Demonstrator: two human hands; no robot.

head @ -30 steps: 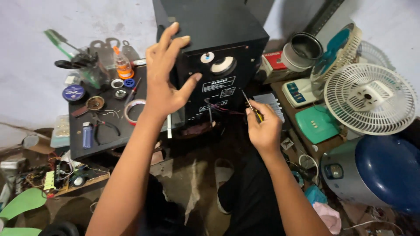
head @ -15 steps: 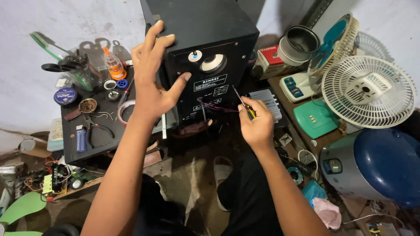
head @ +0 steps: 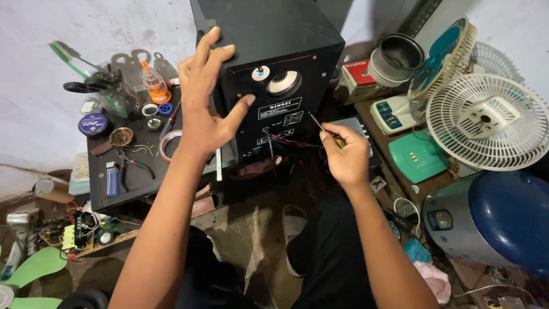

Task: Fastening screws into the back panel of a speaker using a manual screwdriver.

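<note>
Fingers of your left hand are spread wide and pressed flat against the upper left corner of the black speaker cabinet, thumb stretched across its back panel; that grip looks meant to brace the box so it cannot slide or tip while you work on it. Your right hand is closed around a small screwdriver, pinching the handle with the thin shaft aimed toward eleven o'clock, at the panel just right of the label. The cabinet stands upright at twelve o'clock from your knees, its rear face turned toward you, with loose wires hanging from the lower edge.

At nine o'clock a dark low table carries a solder reel, a blue lighter and a small orange-capped bottle. At three o'clock sit a white fan grille and a blue-lidded cooker.

Compared with half a second ago, your left hand holds the same corner and your right hand with the screwdriver sits about where it was; the view has shifted only slightly.
</note>
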